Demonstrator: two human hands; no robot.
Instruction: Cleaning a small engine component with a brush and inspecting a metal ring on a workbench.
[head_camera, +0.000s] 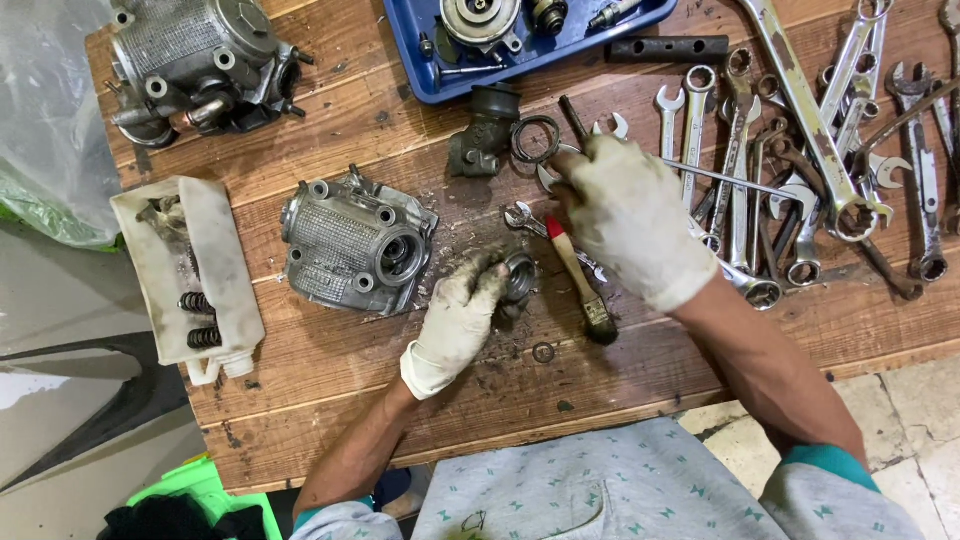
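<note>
Cylinder head (355, 245) lies left of brush (580, 275), wrenches (800, 150) right.

No packages, labels, signs or screens in view.

Grimy cloth, dull metal, rough wood.
My hands wear soiled off-white cloth gloves: my left hand (458, 318) holds a dull grey metal ring part (519, 277), my right hand (625, 215) is smeared dark. The counter (330, 370) is rough, scratched brown planks. The cylinder head (355, 245) looks matt cast aluminium. The wrenches (800, 150) at right are worn steel, some shiny, some rusty. The brush (578, 283) has a wooden handle.
</note>
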